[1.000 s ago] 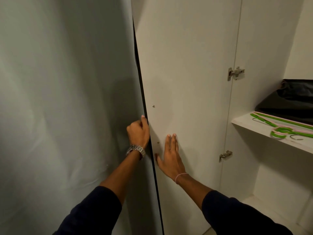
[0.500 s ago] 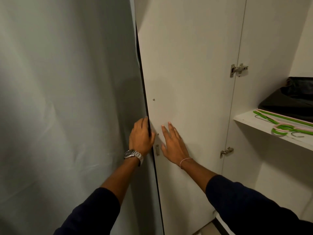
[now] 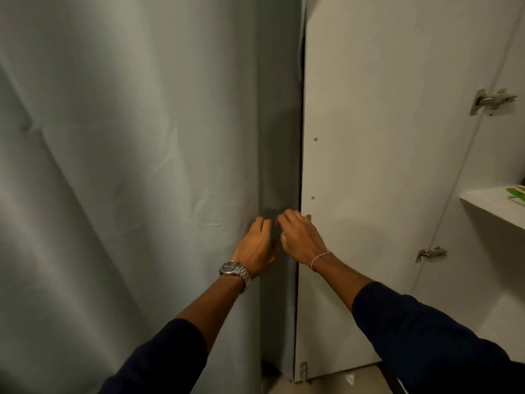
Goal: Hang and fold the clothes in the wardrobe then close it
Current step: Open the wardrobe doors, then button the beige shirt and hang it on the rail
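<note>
pale curtain [image 3: 119,166] hangs left of the open wardrobe door [image 3: 383,172], and we curl our right hand [image 3: 298,237] round its edge, left hand [image 3: 257,243] loose just beside, likely to swing it.

We extend both arms forward, forearms bare below dark sleeves pushed up toward the elbows. Our left hand [image 3: 257,243] is raised with its back toward us, fingers loosely curled at the tips; whether they hold anything cannot be told. A metal watch [image 3: 234,270] sits on the left wrist. Our right hand [image 3: 301,237] is just beside the left, knuckles up, fingers bent forward and downward. A thin bracelet [image 3: 319,258] circles the right wrist. The two hands are near but apart.
</note>
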